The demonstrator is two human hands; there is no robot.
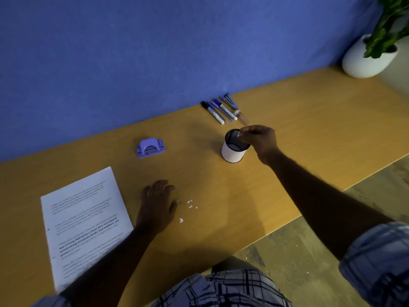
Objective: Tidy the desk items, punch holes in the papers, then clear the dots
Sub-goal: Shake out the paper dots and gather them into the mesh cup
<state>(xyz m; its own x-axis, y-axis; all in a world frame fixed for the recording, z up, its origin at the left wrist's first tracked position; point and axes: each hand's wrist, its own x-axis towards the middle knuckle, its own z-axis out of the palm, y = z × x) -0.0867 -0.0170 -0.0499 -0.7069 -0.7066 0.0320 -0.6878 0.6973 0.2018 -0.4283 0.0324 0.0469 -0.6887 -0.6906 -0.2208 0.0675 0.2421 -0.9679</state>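
Against blue wall [155, 52], wooden desk [298, 140], potted plant [371, 52]

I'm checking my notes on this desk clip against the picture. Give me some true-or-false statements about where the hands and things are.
1. The right hand is above the pen cup, pinching a small white dot. True.
2. The markers stand inside the pen cup. False: they lie on the desk, against the blue wall.
3. The left hand rests flat on the desk, just left of the loose paper dots. True.
4. The hole punch sits on top of the papers. False: it stands on bare desk, apart from them.
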